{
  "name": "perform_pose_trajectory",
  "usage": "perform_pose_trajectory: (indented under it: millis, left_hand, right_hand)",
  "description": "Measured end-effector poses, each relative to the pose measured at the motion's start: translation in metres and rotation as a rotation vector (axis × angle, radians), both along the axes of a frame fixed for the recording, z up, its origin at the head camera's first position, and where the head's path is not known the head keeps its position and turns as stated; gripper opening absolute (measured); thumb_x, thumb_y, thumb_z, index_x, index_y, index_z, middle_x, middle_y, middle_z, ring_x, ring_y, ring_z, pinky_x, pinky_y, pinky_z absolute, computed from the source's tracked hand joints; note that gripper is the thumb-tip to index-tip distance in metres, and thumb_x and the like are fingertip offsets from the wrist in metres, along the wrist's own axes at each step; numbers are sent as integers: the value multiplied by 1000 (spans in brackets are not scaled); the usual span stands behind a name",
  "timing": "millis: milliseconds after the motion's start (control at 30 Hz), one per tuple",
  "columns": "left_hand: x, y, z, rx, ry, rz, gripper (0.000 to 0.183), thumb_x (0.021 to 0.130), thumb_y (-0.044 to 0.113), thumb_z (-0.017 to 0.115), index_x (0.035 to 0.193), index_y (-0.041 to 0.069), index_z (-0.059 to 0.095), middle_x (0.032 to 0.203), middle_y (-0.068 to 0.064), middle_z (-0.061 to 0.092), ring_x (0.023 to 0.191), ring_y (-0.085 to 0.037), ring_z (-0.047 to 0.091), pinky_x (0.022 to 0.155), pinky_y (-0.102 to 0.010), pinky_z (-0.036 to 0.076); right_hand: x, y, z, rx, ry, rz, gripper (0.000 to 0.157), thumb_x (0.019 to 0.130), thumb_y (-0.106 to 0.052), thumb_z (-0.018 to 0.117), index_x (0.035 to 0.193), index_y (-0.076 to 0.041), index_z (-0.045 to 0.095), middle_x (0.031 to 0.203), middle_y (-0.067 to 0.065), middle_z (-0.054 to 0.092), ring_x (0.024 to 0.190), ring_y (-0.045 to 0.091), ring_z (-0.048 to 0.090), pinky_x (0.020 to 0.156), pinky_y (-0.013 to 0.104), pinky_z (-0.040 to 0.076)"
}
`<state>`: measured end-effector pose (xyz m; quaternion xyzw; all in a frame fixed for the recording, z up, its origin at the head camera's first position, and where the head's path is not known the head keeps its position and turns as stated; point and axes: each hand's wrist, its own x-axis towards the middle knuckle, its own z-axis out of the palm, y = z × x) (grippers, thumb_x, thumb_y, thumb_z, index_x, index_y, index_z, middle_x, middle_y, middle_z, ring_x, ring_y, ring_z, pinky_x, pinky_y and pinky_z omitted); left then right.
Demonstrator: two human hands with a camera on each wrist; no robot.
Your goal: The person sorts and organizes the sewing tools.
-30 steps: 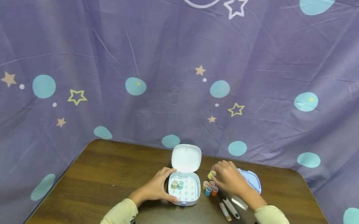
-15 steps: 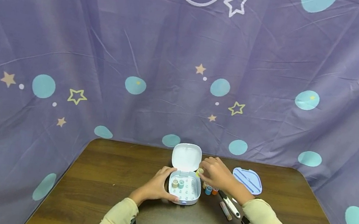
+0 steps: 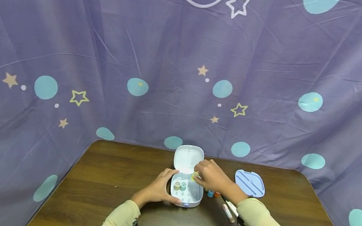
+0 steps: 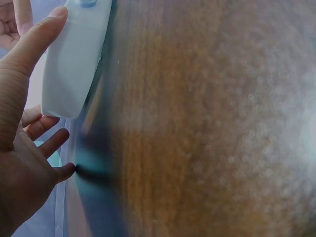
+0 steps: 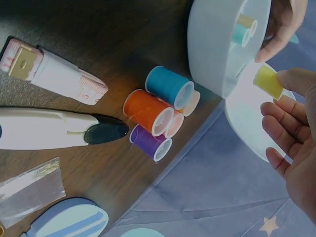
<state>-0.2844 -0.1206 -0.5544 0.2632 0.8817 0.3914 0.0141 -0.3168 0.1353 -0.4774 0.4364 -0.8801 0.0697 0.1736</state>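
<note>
My left hand (image 3: 156, 190) grips the left side of a white hinged box (image 3: 193, 203), its thumb on the front wall and fingers at the back. The lid (image 3: 188, 158) stands raised behind. Inside, a beige thread spool (image 3: 177, 185) and a teal thread spool (image 3: 183, 186) sit on pegs at the left; other small pegs show bare. My right hand (image 3: 212, 175) pinches a yellow thread spool (image 5: 268, 82) between thumb and fingers above the box's back right part. In the left wrist view, my left thumb (image 4: 42, 37) lies against the box wall.
Right of the box lie blue (image 5: 168, 86), orange (image 5: 145, 111) and purple (image 5: 148, 143) thread spools, with pink and peach ones behind. Near them are a folded tape measure (image 5: 69, 74), a white tool with a black tip (image 5: 49, 128), a clear plastic bag (image 5: 34, 192) and a light-blue slotted tray (image 3: 250, 183).
My right hand has carried the yellow thread spool leftward from above the loose spools to over the box. The slotted tray has come into fuller view. My left hand stays on the box.
</note>
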Motion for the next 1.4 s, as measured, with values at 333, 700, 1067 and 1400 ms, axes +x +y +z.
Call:
perform_pose_trajectory:
  millis: [333, 700, 1067, 1400]
  left_hand:
    - [-1, -1, 0, 12, -1, -9, 109, 66, 43, 95, 152, 5, 40, 141, -15, 48, 131, -29, 46, 110, -54, 41]
    - [1, -1, 1, 10, -31, 3, 110, 67, 45, 95, 153, 5, 39, 142, -12, 47, 132, -27, 45, 110, -55, 41]
    - [2, -1, 1, 15, -36, -2, 110, 68, 45, 95, 153, 4, 39, 143, -12, 47, 133, -28, 44, 112, -55, 40]
    - [3, -1, 2, 16, -41, 5, 110, 68, 43, 95, 153, 4, 39, 143, -13, 47, 133, -28, 44, 112, -55, 40]
  right_hand:
    - [-2, -6, -4, 78, 5, 29, 19, 85, -27, 82, 87, -15, 67, 80, -5, 62, 77, 13, 57, 71, 30, 40]
    - [0, -15, -11, 140, 2, 47, 19, 85, -28, 82, 94, -15, 72, 88, -3, 67, 84, 15, 63, 76, 33, 46]
    - [2, -18, -18, 183, -44, 25, 20, 85, -30, 82, 96, -16, 74, 90, -4, 68, 86, 15, 62, 83, 37, 49]
    - [1, -21, -25, 189, -64, 14, 21, 85, -30, 82, 97, -15, 73, 90, -4, 67, 87, 16, 62, 86, 39, 48]
